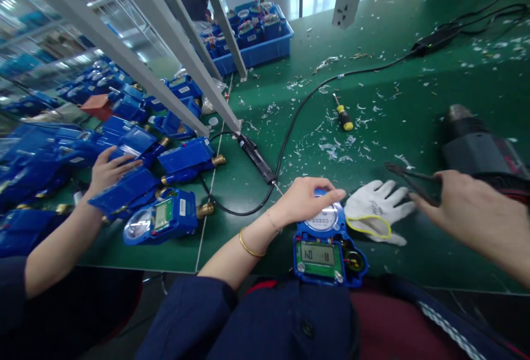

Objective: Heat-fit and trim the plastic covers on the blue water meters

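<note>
My left hand (308,200), with a gold bangle on the wrist, is closed over the upper part of a blue water meter (298,238). The meter lies at the table's near edge, its display and green circuit board uncovered, wires showing in the round recess beside them. In my right hand (476,219) is a pair of pliers (418,179), held by the handles with the jaws pointing left. Between my hands, a white work glove (375,208) with a yellow cuff lies beside the meter.
A co-worker's hand (110,172) touches blue meters at left. Nearby are an electric screwdriver (256,158) with its cable, a yellow-black screwdriver (343,117), a heat gun (480,144) and a blue crate (265,51). Grey posts (174,45) rise from the green table (381,144), strewn with scraps.
</note>
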A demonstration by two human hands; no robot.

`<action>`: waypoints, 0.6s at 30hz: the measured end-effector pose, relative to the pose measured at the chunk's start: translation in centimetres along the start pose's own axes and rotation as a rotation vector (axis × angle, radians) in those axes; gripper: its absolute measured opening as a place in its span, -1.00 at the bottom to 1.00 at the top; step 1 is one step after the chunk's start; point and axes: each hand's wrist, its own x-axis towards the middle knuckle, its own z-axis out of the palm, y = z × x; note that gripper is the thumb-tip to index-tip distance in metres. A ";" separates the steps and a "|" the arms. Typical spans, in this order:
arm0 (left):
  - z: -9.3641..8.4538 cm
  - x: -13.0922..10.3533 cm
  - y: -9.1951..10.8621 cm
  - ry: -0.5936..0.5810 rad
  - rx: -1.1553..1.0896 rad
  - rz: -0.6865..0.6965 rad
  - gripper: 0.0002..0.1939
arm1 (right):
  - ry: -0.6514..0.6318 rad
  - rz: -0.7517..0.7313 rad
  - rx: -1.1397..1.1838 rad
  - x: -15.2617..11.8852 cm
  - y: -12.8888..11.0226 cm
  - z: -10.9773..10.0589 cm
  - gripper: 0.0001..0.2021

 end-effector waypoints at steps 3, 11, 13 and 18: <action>-0.1 0.6 -0.1 0.000 -0.011 0.027 -0.70 | -0.022 0.076 -0.092 0.1 -1.8 2.5 -0.29; 0.3 3.2 -0.1 -0.086 -0.061 -0.001 -0.95 | 0.013 -1.127 0.238 -0.6 -8.0 -7.3 -0.40; 0.5 3.9 -0.1 -0.111 -0.123 0.011 -0.96 | -0.112 -1.330 0.229 -0.4 -10.8 -8.1 -0.30; -0.1 2.8 -1.1 0.069 -0.319 0.030 -0.87 | -0.383 -1.504 0.221 1.1 -15.2 -7.3 -0.18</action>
